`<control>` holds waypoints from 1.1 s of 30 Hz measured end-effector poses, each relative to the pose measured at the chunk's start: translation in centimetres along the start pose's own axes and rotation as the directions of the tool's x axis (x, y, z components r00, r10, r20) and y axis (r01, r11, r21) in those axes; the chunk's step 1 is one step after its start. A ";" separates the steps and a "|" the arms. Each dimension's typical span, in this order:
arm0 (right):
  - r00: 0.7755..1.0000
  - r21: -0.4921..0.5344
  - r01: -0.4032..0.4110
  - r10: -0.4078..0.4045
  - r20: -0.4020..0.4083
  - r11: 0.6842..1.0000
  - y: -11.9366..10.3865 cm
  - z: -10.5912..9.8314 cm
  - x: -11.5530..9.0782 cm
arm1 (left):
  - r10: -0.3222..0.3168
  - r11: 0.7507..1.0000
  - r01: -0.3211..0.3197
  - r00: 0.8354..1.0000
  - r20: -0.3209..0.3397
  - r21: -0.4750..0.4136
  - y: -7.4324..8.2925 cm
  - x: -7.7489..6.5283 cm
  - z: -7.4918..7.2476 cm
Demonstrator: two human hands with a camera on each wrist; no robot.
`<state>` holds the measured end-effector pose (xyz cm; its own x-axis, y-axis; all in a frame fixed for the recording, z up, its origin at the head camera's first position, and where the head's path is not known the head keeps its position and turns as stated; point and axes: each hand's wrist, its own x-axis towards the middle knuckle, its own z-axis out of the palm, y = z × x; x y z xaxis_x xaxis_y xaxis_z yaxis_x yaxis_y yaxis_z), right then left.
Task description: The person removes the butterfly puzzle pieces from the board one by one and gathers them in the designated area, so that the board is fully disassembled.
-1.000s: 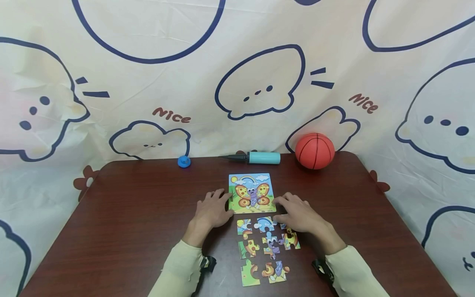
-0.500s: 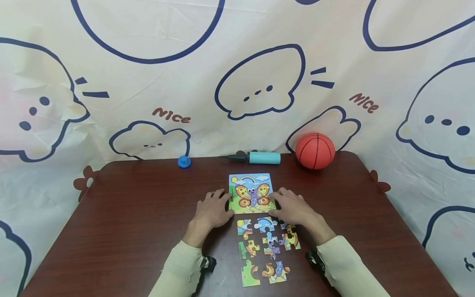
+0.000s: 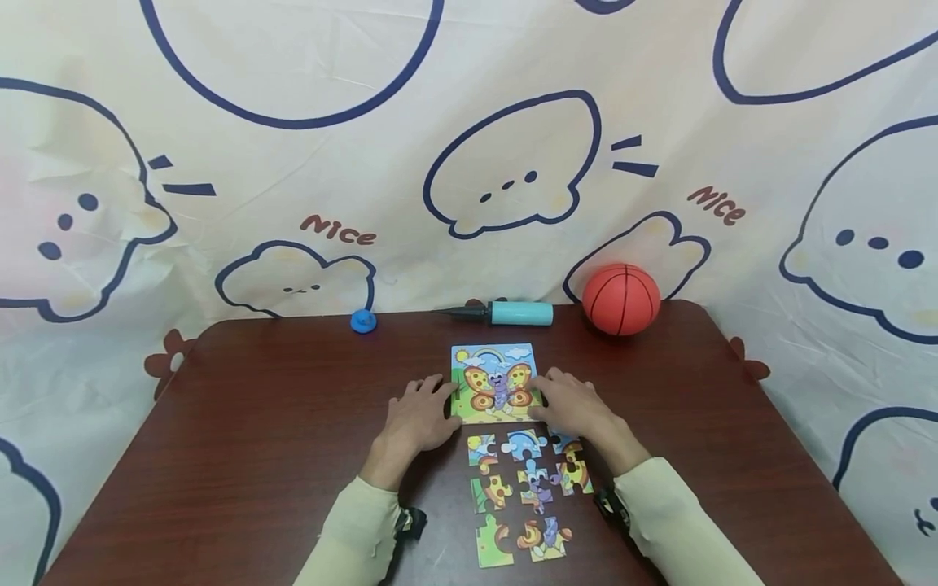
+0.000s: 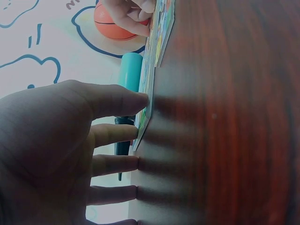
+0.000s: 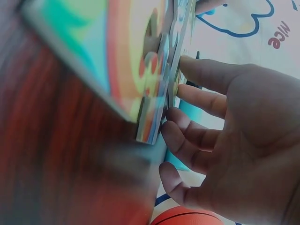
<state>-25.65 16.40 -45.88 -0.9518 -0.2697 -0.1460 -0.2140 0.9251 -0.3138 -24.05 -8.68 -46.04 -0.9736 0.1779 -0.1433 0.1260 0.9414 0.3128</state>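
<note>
A square butterfly puzzle board [image 3: 500, 387] lies flat on the table, with a sun and rainbow along its top. My left hand [image 3: 421, 413] rests at its left edge, thumb and index fingertip against it, fingers spread and fairly straight in the left wrist view. At the opposite edge, my right hand [image 3: 575, 404] touches the board with thumb and index finger. The other right fingers [image 5: 187, 136] bend loosely. Several loose jigsaw pieces [image 3: 538, 486] lie nearer the person. A rainbow piece [image 3: 523, 443] sits just below the board; the top right piece is partly hidden by the right hand.
A red ball [image 3: 622, 299] stands at the back right of the brown table [image 3: 278, 439]. A turquoise hand pump [image 3: 521, 313] lies along the back edge, left of the ball. A small blue round object [image 3: 363, 321] sits at the back left. A patterned cloth hangs behind.
My right hand has moved left, from beside the board onto its right edge, and the board's right side has shifted slightly left. My left hand has stayed in place.
</note>
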 end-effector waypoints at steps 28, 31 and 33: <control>0.999 0.176 -0.011 0.017 -0.032 0.984 -0.8 0.3 0.5 | 0.003 1.000 -0.003 1.000 -0.005 -0.008 0.0 -0.1 0.0; 1.000 0.220 -0.014 0.017 -0.009 0.975 -1.0 0.2 0.5 | 0.005 1.000 -0.005 1.000 -0.004 -0.007 0.0 -0.1 0.0; 1.000 0.237 -0.019 0.019 -0.001 0.971 -1.1 0.2 0.5 | 0.004 1.000 -0.004 1.000 -0.005 -0.007 0.0 -0.2 -0.1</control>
<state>-25.89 15.20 -45.83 -0.9561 -0.2513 -0.1510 -0.1381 0.8403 -0.5242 -23.87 -8.71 -45.94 -0.9740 0.1805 -0.1372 0.1289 0.9387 0.3196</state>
